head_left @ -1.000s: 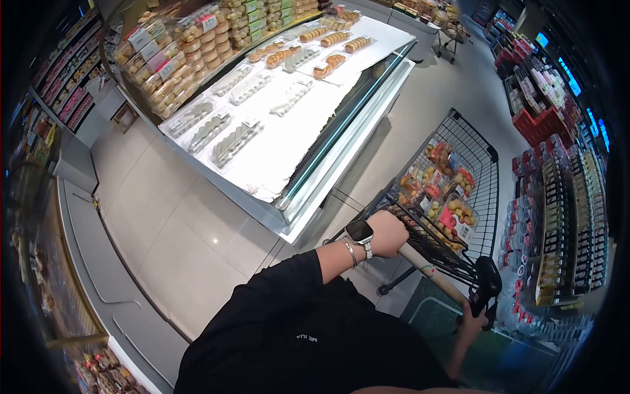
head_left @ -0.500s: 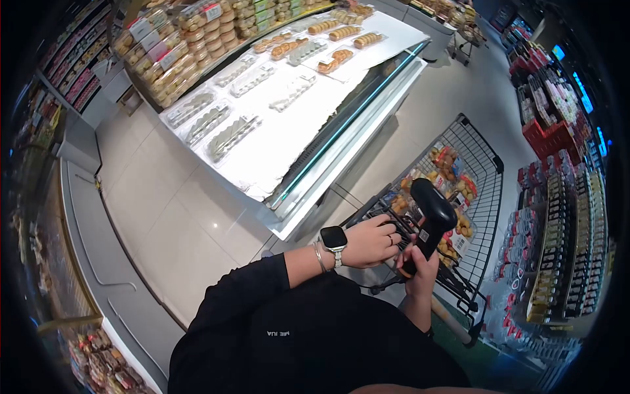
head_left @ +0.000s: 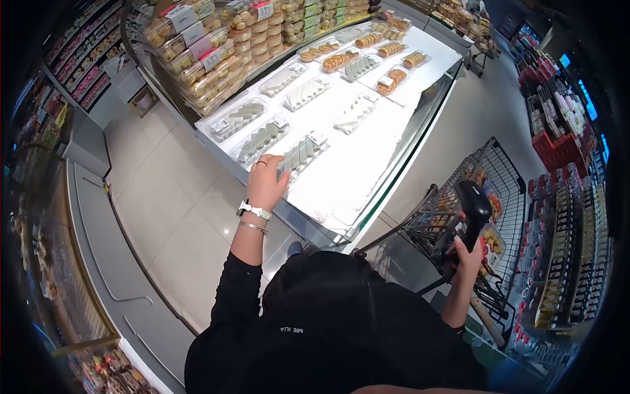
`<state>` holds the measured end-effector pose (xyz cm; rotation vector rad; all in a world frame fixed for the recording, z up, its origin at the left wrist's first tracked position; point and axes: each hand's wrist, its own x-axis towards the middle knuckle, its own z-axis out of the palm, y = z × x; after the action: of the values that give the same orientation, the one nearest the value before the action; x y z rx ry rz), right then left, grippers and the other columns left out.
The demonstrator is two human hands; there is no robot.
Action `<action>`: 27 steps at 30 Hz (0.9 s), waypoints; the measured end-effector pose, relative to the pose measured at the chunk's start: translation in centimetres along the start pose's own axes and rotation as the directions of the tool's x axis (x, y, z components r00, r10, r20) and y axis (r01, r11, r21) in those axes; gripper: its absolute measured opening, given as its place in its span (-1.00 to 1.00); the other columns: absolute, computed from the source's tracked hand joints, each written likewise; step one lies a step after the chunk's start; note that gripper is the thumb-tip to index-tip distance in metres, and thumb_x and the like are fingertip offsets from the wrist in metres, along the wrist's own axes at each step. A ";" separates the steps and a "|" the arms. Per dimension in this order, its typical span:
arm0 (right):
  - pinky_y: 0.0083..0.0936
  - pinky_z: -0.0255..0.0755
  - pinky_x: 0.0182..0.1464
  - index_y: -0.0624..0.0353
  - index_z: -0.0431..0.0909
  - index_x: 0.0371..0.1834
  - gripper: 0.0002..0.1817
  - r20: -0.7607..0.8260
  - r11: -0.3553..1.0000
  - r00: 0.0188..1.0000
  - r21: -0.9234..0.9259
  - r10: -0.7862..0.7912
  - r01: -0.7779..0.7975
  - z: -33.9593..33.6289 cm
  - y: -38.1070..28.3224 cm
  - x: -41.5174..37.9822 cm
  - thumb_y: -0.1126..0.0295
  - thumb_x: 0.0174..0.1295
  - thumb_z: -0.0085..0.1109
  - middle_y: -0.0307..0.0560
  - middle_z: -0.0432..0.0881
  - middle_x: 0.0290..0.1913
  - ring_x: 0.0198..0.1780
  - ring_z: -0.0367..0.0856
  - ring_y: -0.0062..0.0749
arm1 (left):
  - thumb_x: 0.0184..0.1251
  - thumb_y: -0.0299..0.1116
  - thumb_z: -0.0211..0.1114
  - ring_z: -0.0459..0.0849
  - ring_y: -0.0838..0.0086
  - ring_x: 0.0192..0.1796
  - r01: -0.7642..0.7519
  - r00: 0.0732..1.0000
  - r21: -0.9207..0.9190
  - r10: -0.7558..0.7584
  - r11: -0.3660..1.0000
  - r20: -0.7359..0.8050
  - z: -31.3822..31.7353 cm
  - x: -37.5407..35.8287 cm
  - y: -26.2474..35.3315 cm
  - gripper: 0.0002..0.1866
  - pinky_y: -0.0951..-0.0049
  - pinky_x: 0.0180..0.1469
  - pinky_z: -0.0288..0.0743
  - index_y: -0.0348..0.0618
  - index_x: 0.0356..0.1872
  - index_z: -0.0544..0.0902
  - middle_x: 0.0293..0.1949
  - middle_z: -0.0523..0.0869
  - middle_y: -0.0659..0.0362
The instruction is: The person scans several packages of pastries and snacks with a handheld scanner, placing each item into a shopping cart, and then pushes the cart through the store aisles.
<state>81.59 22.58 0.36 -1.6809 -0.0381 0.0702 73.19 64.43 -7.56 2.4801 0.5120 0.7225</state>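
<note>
My left hand [head_left: 266, 184], with a watch and bracelet at the wrist, reaches over the near edge of the white display table [head_left: 341, 177]. Its fingers and thumb are apart, right at the near end of a clear plastic pack of pale greenish pastries [head_left: 304, 154]. Beside that pack lie two similar ones, a middle pack [head_left: 261, 141] and a left pack [head_left: 237, 121]. Off to the right, my right hand [head_left: 468, 253] is wrapped round the handle of a black handheld barcode scanner [head_left: 474, 203], held above the shopping cart [head_left: 512, 197].
Packs of golden-brown baked goods [head_left: 392, 80] lie farther up the table. Stacked clear boxes of cookies [head_left: 213, 69] line its back left side. Bagged food [head_left: 492, 240] sits in the cart. Shelves of bottles [head_left: 561, 243] stand at the right, and a grey counter [head_left: 108, 243] runs along the left.
My left hand has left the cart's handle area and moved up and left to the pastry packs. My right hand, with the scanner, has shifted right in view.
</note>
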 end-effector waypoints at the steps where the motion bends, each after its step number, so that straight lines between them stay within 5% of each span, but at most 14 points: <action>1: -0.62 0.34 -0.43 0.27 0.41 -0.18 -0.75 -0.002 1.000 1.000 -0.007 0.012 -0.012 0.9 0.2 0.6 0.45 0.09 0.17 -0.21 0.44 -0.55 -0.53 0.45 -0.53 | 0.03 -0.29 0.31 0.54 0.15 -0.05 0.027 0.996 0.078 -0.034 0.997 0.082 0.2 1.2 -1.5 -0.65 0.25 -0.01 0.43 -0.11 -0.11 0.56 -0.12 0.59 0.06; 4: -0.55 0.36 -0.38 0.27 0.40 -0.19 -0.71 0.043 0.993 0.996 0.085 0.080 -0.084 2.6 -0.2 1.4 0.35 0.10 0.18 -0.20 0.44 -0.55 -0.51 0.46 -0.48 | 0.04 -0.17 0.32 0.59 0.07 -0.09 0.067 0.956 0.145 -0.106 0.987 0.275 0.4 3.9 -4.2 -0.56 0.20 -0.07 0.49 -0.19 -0.08 0.53 -0.13 0.59 -0.03; 6: -0.53 0.37 -0.37 0.27 0.39 -0.17 -0.70 0.002 0.982 0.995 0.160 0.101 -0.100 3.2 0.3 1.7 0.32 0.13 0.15 -0.19 0.43 -0.55 -0.50 0.46 -0.46 | 0.04 -0.10 0.32 0.58 -0.01 -0.11 0.138 0.818 0.211 -0.232 0.968 0.526 1.2 5.5 -5.6 -0.46 0.18 -0.05 0.46 -0.30 -0.05 0.49 -0.17 0.58 -0.17; 10: -0.48 0.39 -0.13 0.21 0.38 -0.17 -0.77 -0.131 0.961 0.983 0.261 0.130 -0.093 4.1 0.7 2.0 0.31 0.23 0.06 -0.20 0.39 -0.61 -0.51 0.46 -0.44 | -0.06 0.09 0.38 0.64 0.00 -0.18 0.148 0.727 0.206 -0.247 0.967 0.640 0.7 7.8 -7.3 -0.32 0.17 -0.13 0.51 -0.42 -0.19 0.50 -0.25 0.62 -0.22; 14: -0.51 0.43 -0.24 0.23 0.39 -0.23 -0.79 -0.286 0.980 0.956 0.199 0.064 -0.006 5.4 0.3 1.4 0.32 0.21 0.08 -0.22 0.39 -0.60 -0.57 0.44 -0.49 | -0.10 0.11 0.40 0.64 -0.02 -0.19 0.123 0.687 0.181 -0.215 0.976 0.694 0.5 9.3 -7.0 -0.27 0.15 -0.16 0.50 -0.49 -0.21 0.49 -0.29 0.62 -0.26; 18: -0.54 0.43 -0.30 0.23 0.40 -0.28 -0.78 -0.311 0.980 0.948 0.201 0.063 0.001 5.5 0.8 2.0 0.31 0.19 0.12 -0.21 0.40 -0.62 -0.58 0.45 -0.52 | -0.07 -0.05 0.41 0.56 0.07 -0.44 0.145 0.754 -0.050 -0.078 0.988 0.652 2.0 9.6 -8.5 -0.49 0.22 -0.34 0.43 -0.27 -0.40 0.36 -0.49 0.57 -0.10; 19: -0.56 0.42 -0.35 0.23 0.41 -0.30 -0.79 -0.321 0.977 0.945 0.212 0.068 0.002 5.6 0.7 2.4 0.30 0.19 0.12 -0.22 0.40 -0.62 -0.58 0.45 -0.52 | -0.03 -0.21 0.39 0.43 0.33 -0.55 0.199 0.745 -0.092 -0.090 0.976 0.661 1.5 9.7 -7.8 -0.56 0.34 -0.45 0.35 -0.19 -0.40 0.27 -0.59 0.44 0.09; 24: -0.65 0.32 -0.46 0.17 0.42 -0.29 -0.77 -0.297 0.994 0.955 0.097 -0.015 0.046 7.0 -0.6 2.7 0.42 0.02 0.26 -0.24 0.48 -0.52 -0.51 0.47 -0.57 | 0.06 -0.42 0.32 0.29 0.64 -0.55 0.448 0.769 -0.406 -0.113 0.797 0.629 1.5 8.8 -7.9 -0.66 0.54 -0.52 0.22 -0.12 -0.33 0.26 -0.58 0.34 0.30; 26: -0.67 0.31 -0.46 0.18 0.43 -0.27 -0.75 -0.255 0.994 0.967 0.111 0.022 0.007 7.7 -0.2 1.5 0.45 0.00 0.26 -0.22 0.49 -0.49 -0.51 0.47 -0.57 | 0.09 -0.48 0.29 0.26 0.70 -0.54 0.473 0.784 -0.452 -0.126 0.756 0.608 -0.2 8.5 -7.0 -0.69 0.60 -0.53 0.18 -0.10 -0.30 0.27 -0.57 0.32 0.35; 27: -0.69 0.28 -0.48 0.18 0.43 -0.26 -0.74 -0.213 0.966 0.973 0.257 0.084 -0.027 8.8 -0.8 1.2 0.47 -0.02 0.28 -0.19 0.51 -0.47 -0.50 0.47 -0.58 | 0.11 -0.49 0.27 0.25 0.71 -0.54 0.513 0.783 -0.496 -0.144 0.701 0.605 -1.0 8.2 -6.7 -0.70 0.62 -0.53 0.16 -0.09 -0.29 0.27 -0.57 0.32 0.36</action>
<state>82.21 31.42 0.12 -1.4251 0.1809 -0.0693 77.64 74.03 -7.36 1.7285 0.4059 0.0074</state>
